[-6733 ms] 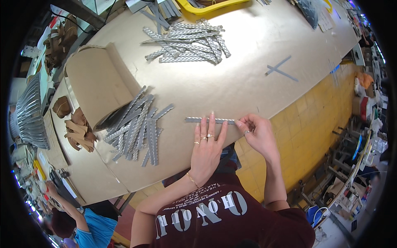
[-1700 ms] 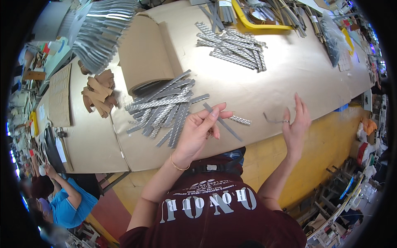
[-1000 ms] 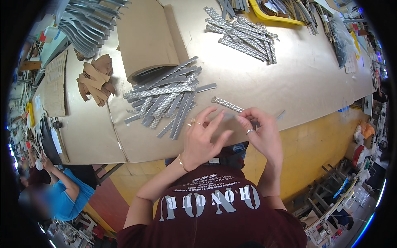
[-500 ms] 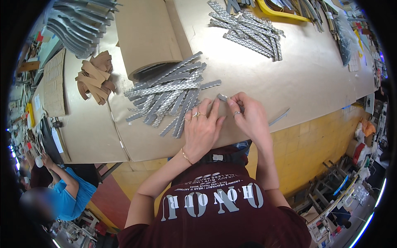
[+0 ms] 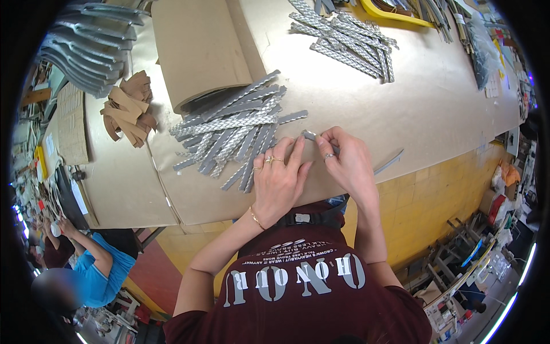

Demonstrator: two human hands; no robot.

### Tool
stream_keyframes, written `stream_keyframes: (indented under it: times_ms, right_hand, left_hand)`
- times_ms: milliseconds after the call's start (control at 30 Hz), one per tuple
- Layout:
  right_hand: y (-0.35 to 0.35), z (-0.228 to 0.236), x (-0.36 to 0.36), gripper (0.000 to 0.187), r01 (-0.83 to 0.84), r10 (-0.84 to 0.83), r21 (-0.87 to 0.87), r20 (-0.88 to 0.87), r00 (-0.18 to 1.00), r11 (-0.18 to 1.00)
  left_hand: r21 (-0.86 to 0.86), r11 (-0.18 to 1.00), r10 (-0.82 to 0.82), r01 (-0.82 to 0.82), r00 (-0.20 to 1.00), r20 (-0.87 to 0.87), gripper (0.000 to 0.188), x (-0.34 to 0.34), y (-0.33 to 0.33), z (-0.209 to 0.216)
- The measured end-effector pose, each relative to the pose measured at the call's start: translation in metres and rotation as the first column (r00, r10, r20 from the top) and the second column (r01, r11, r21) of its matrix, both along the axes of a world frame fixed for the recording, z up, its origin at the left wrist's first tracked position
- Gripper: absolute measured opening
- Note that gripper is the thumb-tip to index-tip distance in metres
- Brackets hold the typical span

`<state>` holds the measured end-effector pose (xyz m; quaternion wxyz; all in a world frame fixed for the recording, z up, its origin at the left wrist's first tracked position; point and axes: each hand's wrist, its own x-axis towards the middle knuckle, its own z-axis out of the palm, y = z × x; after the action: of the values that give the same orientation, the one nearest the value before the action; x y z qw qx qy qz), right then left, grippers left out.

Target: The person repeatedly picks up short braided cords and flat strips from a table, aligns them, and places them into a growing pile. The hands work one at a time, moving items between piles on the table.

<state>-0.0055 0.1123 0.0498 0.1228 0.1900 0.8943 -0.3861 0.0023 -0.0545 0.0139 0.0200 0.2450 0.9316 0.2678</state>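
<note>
My right hand (image 5: 346, 157) pinches a short grey strip (image 5: 309, 135) near its end, on the paper-covered table. My left hand (image 5: 281, 178) lies fairly flat beside it, fingers stretched out, the index fingertip touching the strip's raised end. Most of the strip is hidden under my right fingers. A thin grey piece (image 5: 391, 161) sticks out past my right hand; I cannot tell if it is the same strip. Just beyond my left fingers lies a loose pile of braided silver and plain grey strips (image 5: 235, 129).
A large cardboard roll (image 5: 200, 51) stands behind the pile. Brown strips (image 5: 130, 112) lie to its left, below hanging grey strips (image 5: 86, 49). More braided strips (image 5: 346, 43) and a yellow tray rim (image 5: 395, 17) are at the back. A person in blue (image 5: 103, 269) sits at lower left.
My hands stay nearly in place at the strip's end. The view has shifted slightly, with the hanging grey strips and brown strips now a little farther left.
</note>
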Motion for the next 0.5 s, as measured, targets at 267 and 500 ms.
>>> stream_keyframes:
  times_ms: [267, 500]
  right_hand:
    - [-0.004, -0.002, 0.001, 0.020, -0.004, 0.006, 0.065, -0.028, 1.000, 0.998]
    - [0.014, 0.015, 0.016, 0.026, 0.043, -0.064, 0.186, 0.112, 0.992, 0.982]
  left_hand:
    - [-0.102, 0.994, -0.033, 0.028, 0.999, -0.044, 0.055, -0.007, 0.006, 0.004]
    - [-0.320, 0.946, -0.091, 0.048, 0.989, -0.120, 0.054, -0.005, 0.014, 0.010]
